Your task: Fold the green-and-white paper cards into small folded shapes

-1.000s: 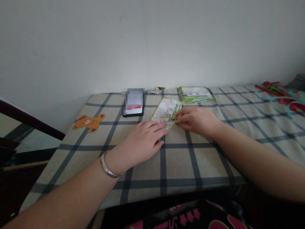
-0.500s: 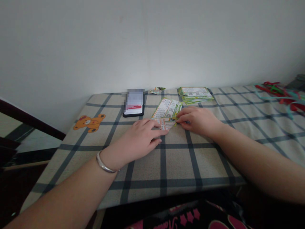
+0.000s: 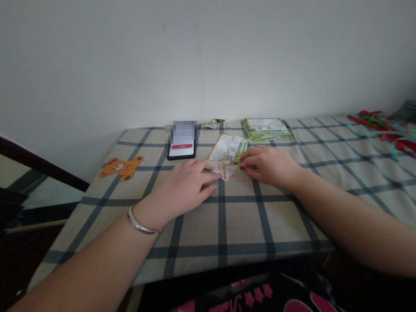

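Note:
A printed green-and-white paper sheet (image 3: 227,147) lies on the checked tablecloth, its near part folded over into a triangle that points toward me. My left hand (image 3: 191,182) rests at the fold's left side, fingers stretched out, with the fingertips touching the paper. On the right, my right hand (image 3: 266,164) pinches the sheet's right corner between thumb and fingers. Behind them, near the wall, sits a small folded paper piece (image 3: 213,123). A stack of similar printed sheets (image 3: 267,127) lies to its right.
A phone (image 3: 182,145) with a lit screen lies left of the sheet. An orange bear cutout (image 3: 121,168) is near the table's left edge. Red, green and pale blue ribbons (image 3: 386,132) lie at the far right. The wall (image 3: 201,60) borders the table's back.
My left hand has slid slightly left along the fold, uncovering more of the triangle's tip. My right hand keeps its pinch in nearly the same place.

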{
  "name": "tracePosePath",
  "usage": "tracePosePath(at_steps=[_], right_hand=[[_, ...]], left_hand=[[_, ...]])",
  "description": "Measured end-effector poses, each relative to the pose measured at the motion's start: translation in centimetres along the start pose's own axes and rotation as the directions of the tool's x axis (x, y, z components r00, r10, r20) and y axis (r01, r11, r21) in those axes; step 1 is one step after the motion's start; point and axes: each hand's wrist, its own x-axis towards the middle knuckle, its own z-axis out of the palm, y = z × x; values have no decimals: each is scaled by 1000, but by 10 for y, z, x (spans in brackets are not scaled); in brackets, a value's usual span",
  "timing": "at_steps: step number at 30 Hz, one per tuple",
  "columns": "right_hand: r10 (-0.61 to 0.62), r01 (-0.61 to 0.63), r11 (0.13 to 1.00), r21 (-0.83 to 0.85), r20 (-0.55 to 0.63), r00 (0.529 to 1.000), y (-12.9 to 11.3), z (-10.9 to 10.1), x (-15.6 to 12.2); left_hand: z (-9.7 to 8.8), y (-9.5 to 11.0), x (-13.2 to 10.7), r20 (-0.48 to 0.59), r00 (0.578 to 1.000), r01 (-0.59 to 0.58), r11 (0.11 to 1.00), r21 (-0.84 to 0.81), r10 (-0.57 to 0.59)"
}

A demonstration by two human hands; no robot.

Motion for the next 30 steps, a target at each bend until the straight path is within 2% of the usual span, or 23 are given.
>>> tracePosePath(at_steps=[8, 13, 23, 28, 30], right_hand=[[0, 0, 1000, -12, 13, 1000, -2, 0, 1], [6, -6, 1000, -11, 21, 1000, -2, 1, 1], [-25, 25, 999, -28, 9, 1000, -5, 2, 3], [-61, 62, 996, -62, 16, 998, -8, 1, 7], [-77, 77, 995, -62, 8, 997, -7, 1, 8]], left_hand=[[-5, 3, -1, -18, 992, 125, 985, 119, -124], [-3, 7, -1, -81, 982, 182, 963, 197, -169], [3, 1, -1, -100, 983, 169, 969, 182, -153], [5, 2, 0, -177, 969, 197, 971, 135, -172], [5, 3, 1, -169, 979, 132, 989, 72, -118]])
